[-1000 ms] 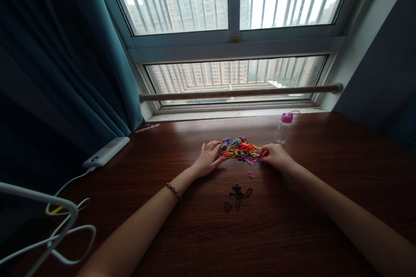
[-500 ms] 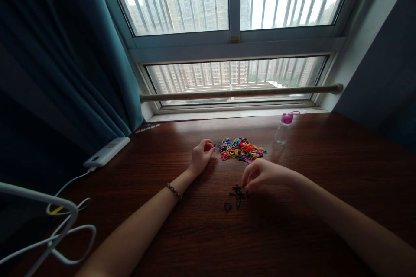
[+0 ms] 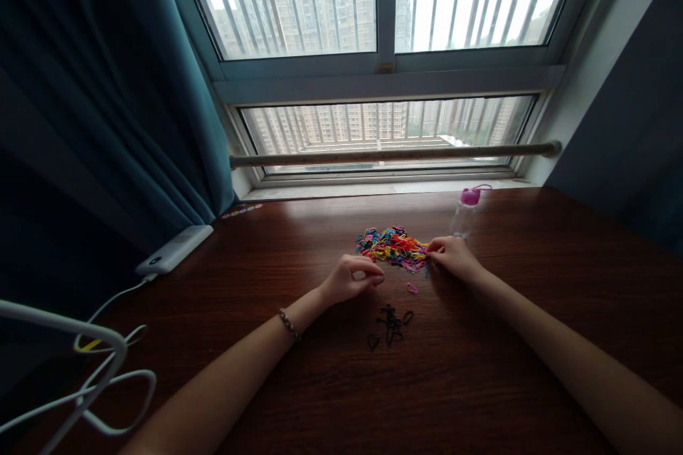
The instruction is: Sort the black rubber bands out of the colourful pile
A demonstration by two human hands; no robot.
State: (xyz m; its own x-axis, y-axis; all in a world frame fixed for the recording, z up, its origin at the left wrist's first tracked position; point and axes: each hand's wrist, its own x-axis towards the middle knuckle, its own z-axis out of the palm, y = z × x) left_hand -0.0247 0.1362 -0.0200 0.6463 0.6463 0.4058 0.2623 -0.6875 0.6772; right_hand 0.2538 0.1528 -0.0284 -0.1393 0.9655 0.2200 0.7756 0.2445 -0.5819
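Observation:
A pile of small elastic bands [image 3: 392, 245] in many bright colours lies on the dark wooden table. My right hand [image 3: 453, 257] reaches its right edge, thumb and fingertips pinched together among the bands; what they grip is too small to make out. Just in front of the pile, my left hand [image 3: 353, 279] hovers with its thumb and index finger closed in a pinch. Whatever sits between those tips is hidden. A small cluster of black elastic bands [image 3: 392, 323] rests nearer to me, below both hands. One pink band [image 3: 412, 288] lies alone between the pile and the cluster.
A clear bottle with a pink lid [image 3: 465, 213] stands behind my right hand. On the left are a white power strip [image 3: 175, 250], looping white cables [image 3: 114, 370] and a blue curtain [image 3: 176, 121]. A barred window with a rail [image 3: 395, 154] closes the far side.
My left hand has come right and nearer to me from the pile's left edge. My right hand has gone from the black bands to the pile's right edge. The lone pink band now shows.

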